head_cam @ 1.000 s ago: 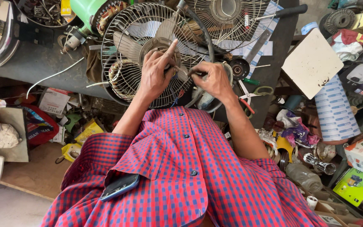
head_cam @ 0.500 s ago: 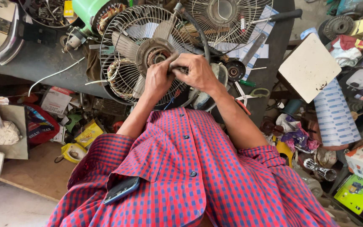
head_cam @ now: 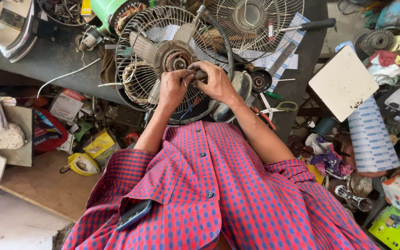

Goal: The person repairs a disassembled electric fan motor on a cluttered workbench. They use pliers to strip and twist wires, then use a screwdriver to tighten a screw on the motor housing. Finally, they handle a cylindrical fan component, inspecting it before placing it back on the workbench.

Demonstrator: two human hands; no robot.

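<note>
Currently | fan hub (head_cam: pixel 176 59) inside wire guard (head_cam: pixel 137 78) | left hand (head_cam: pixel 172 88) pinching at hub | right hand (head_cam: pixel 216 81) grasping dark tool handle (head_cam: pixel 201 74) | we judge: steady guard, turn squarely.

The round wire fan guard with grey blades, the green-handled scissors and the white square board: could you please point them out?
Round wire fan guard (head_cam: pixel 137 51), head view, on the left wires.
Green-handled scissors (head_cam: pixel 276 108), head view, on the handles.
White square board (head_cam: pixel 342 83), head view, on its flat middle.

green box (head_cam: pixel 393 225) bottom right, yellow packet (head_cam: pixel 99 144) left, phone screen (head_cam: pixel 134 215) in pocket
</note>
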